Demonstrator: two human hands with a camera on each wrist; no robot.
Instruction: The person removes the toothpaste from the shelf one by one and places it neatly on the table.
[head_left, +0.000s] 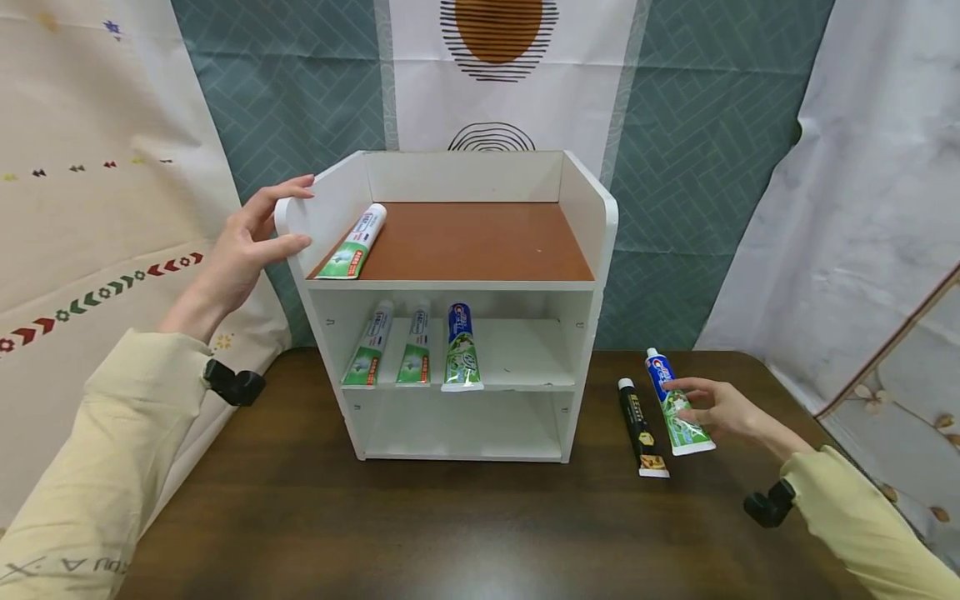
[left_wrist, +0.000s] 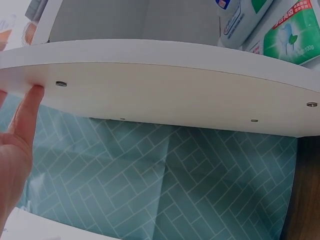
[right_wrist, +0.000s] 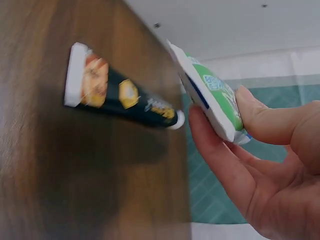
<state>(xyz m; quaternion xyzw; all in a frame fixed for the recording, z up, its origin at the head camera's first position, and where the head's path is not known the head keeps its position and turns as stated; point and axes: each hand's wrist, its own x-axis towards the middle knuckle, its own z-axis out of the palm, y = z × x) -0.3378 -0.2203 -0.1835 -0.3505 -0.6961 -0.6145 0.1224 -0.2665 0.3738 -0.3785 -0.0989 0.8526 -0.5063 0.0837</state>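
My left hand (head_left: 242,246) rests against the upper left side of a white shelf (head_left: 450,286), its thumb and fingers extended and spread. A fingertip (left_wrist: 36,92) touches the side panel in the left wrist view. My right hand (head_left: 718,408) pinches a blue-and-green toothpaste tube (head_left: 678,429) between thumb and fingers. In the right wrist view that tube (right_wrist: 220,92) is tilted, its flat end clear of the tabletop. Left of it a black toothpaste tube (head_left: 640,429) lies on the table, its white cap (right_wrist: 178,120) pointing away from me.
One white-and-green toothpaste tube (head_left: 356,242) lies at the left of the brown top tier (head_left: 480,242). On the middle tier are two more white-and-green tubes (head_left: 367,350) (head_left: 415,350) and a blue-and-green one (head_left: 462,350). Everything stands on a dark wooden table (head_left: 450,525), with patterned cloth behind.
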